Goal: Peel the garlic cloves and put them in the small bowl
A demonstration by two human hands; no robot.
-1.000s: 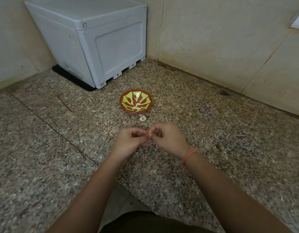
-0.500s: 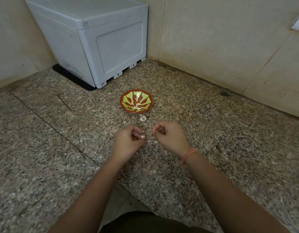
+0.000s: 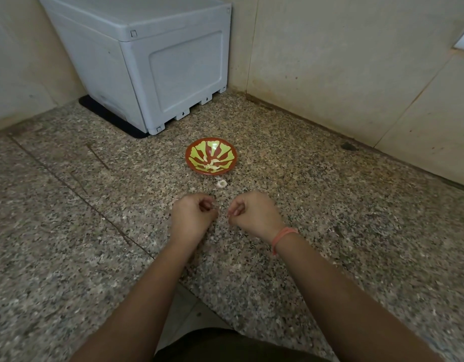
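Garlic clove (image 3: pixel 214 205) sits pinched in our left hand (image 3: pixel 193 215). Our right hand (image 3: pixel 254 215) has pulled apart from it, fingers curled; whether on skin we cannot tell. Likely peeled, it goes next into the small bowl (image 3: pixel 190 152) ahead.

My left grip (image 3: pixel 193 214) is pinching a tiny pale garlic clove (image 3: pixel 214 205) at the fingertips. My right grip (image 3: pixel 254 214) is just beside it with its fingers curled, not touching. Just past both there's a garlic bit (image 3: pixel 221 183) on the bench (image 3: pixel 95 231), then the small bowl (image 3: pixel 225 152) with peeled cloves (image 3: pixel 212 165) inside.
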